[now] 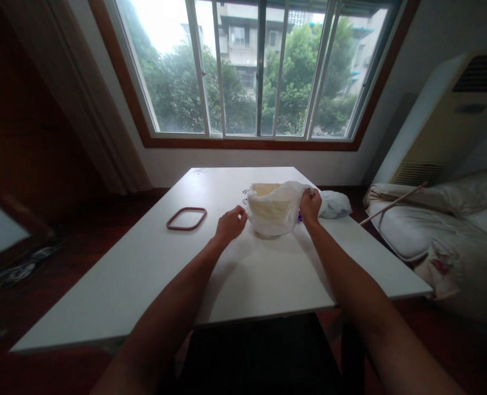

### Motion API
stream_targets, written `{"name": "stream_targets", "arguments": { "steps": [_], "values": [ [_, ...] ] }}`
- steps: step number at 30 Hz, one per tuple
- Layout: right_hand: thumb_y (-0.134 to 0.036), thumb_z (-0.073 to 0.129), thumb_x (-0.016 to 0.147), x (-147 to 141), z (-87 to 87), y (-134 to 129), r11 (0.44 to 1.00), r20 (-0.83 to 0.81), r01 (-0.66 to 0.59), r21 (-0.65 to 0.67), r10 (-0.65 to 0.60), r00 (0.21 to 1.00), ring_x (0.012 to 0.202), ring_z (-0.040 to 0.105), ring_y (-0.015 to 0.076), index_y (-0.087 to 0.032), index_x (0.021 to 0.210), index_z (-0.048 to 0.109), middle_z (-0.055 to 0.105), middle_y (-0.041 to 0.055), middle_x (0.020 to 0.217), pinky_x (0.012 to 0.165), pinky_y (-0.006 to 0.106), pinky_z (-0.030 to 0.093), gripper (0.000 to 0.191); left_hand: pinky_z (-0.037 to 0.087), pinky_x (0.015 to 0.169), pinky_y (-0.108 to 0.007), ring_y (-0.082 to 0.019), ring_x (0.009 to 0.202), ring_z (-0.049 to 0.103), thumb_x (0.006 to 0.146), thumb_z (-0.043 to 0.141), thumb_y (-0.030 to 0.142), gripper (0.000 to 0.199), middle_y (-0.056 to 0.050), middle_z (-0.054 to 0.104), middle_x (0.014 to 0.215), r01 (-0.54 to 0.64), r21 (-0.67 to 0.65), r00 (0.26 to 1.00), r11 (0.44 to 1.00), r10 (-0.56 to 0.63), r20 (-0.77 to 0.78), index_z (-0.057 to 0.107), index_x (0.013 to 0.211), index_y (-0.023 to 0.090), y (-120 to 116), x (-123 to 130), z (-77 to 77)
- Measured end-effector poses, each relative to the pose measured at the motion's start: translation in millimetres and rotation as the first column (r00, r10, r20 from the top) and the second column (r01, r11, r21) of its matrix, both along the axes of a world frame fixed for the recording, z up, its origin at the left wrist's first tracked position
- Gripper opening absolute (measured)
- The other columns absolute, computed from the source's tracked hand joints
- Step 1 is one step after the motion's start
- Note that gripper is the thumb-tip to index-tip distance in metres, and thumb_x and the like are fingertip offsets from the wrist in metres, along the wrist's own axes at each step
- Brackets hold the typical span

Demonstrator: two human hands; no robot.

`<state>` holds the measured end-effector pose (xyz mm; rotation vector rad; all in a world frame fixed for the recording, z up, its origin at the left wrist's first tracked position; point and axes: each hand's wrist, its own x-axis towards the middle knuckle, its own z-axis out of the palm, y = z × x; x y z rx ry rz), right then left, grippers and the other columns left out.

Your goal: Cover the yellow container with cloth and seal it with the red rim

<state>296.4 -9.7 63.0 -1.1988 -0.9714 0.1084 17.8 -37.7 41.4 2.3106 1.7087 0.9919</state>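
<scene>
A pale yellowish container stands on the white table, with a thin white plastic bag around it. My right hand is closed on the bag's edge at the container's upper right, pulling it outward. At the left side, my left hand has its fingers pinched together at the bag's edge. A reddish-brown ring-shaped frame with rounded corners lies on the table to the left. Something small and purple shows beside my right hand, partly hidden.
Another whitish plastic bag lies at the table's right edge, near a thin stick. A cushioned sofa stands at the right, and a window is behind the table.
</scene>
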Motion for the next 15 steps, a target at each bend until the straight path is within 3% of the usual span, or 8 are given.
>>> {"name": "stream_targets", "arguments": {
  "steps": [3, 6, 8, 11, 13, 15],
  "values": [
    [-0.05, 0.045, 0.089, -4, 6.9, -3, 0.994, -0.065, -0.074, 0.08, 0.079, 0.995, 0.081, 0.058, 0.0188, -0.02, 0.091, 0.054, 0.064, 0.0049, 0.085, 0.075, 0.03, 0.05, 0.032, 0.047, 0.069, -0.031, -0.02, 0.073, 0.066, 0.096, 0.044, 0.037, 0.021, -0.002, 0.068, 0.078, -0.04, 0.14, 0.989, 0.989, 0.018, 0.149, 0.059, 0.098, 0.024, -4, 2, 5.6],
    [-0.053, 0.044, 0.092, -11, 12.5, -8, 0.941, -0.037, -0.281, 0.191, 0.293, 0.956, 0.088, 0.062, 0.0198, -0.02, 0.104, 0.056, 0.067, 0.0062, 0.098, 0.08, 0.033, 0.052, 0.037, 0.049, 0.072, -0.03, -0.017, 0.077, 0.064, 0.097, 0.044, 0.034, 0.018, -0.003, 0.066, 0.089, -0.047, 0.33, 0.962, 0.943, -0.046, 0.271, 0.057, 0.095, 0.022, -8, 7, 10.6],
    [-0.054, 0.046, 0.093, -17, 15.8, -16, 0.891, 0.108, -0.4, 0.212, 0.386, 0.916, 0.094, 0.063, 0.0218, -0.021, 0.111, 0.058, 0.068, 0.0077, 0.105, 0.084, 0.037, 0.053, 0.04, 0.051, 0.074, -0.03, -0.016, 0.083, 0.064, 0.098, 0.044, 0.035, 0.019, -0.005, 0.064, 0.098, -0.04, 0.415, 0.944, 0.909, -0.102, 0.314, 0.057, 0.099, 0.021, -10, 10, 13.1],
    [-0.052, 0.054, 0.091, -28, 21.3, -32, 0.887, 0.472, -0.443, 0.132, 0.336, 0.815, 0.109, 0.062, 0.0266, -0.022, 0.117, 0.061, 0.069, 0.0106, 0.117, 0.099, 0.046, 0.048, 0.04, 0.051, 0.092, -0.038, -0.022, 0.109, 0.06, 0.095, 0.052, 0.044, 0.037, -0.012, 0.06, 0.12, 0.01, 0.502, 0.946, 0.865, -0.17, 0.274, 0.051, 0.122, 0.02, -14, 14, 14.9],
    [-0.047, 0.059, 0.09, -36, 25.5, -44, 0.901, 0.681, -0.427, 0.08, 0.263, 0.683, 0.118, 0.06, 0.0288, -0.022, 0.118, 0.063, 0.068, 0.0116, 0.122, 0.11, 0.051, 0.039, 0.039, 0.036, 0.112, -0.049, -0.027, 0.13, 0.049, 0.09, 0.06, 0.049, 0.058, -0.015, 0.053, 0.136, 0.074, 0.545, 0.969, 0.835, -0.189, 0.158, 0.042, 0.137, 0.02, -17, 16, 15.3],
    [-0.042, 0.059, 0.09, -44, 29.8, -54, 0.901, 0.799, -0.431, 0.04, 0.23, 0.556, 0.122, 0.058, 0.0286, -0.022, 0.12, 0.063, 0.068, 0.0107, 0.123, 0.116, 0.052, 0.031, 0.037, 0.017, 0.12, -0.055, -0.03, 0.14, 0.039, 0.088, 0.062, 0.051, 0.068, -0.015, 0.047, 0.146, 0.136, 0.556, 0.982, 0.82, -0.186, 0.035, 0.037, 0.144, 0.022, -21, 19, 15.9]
  ]
}}
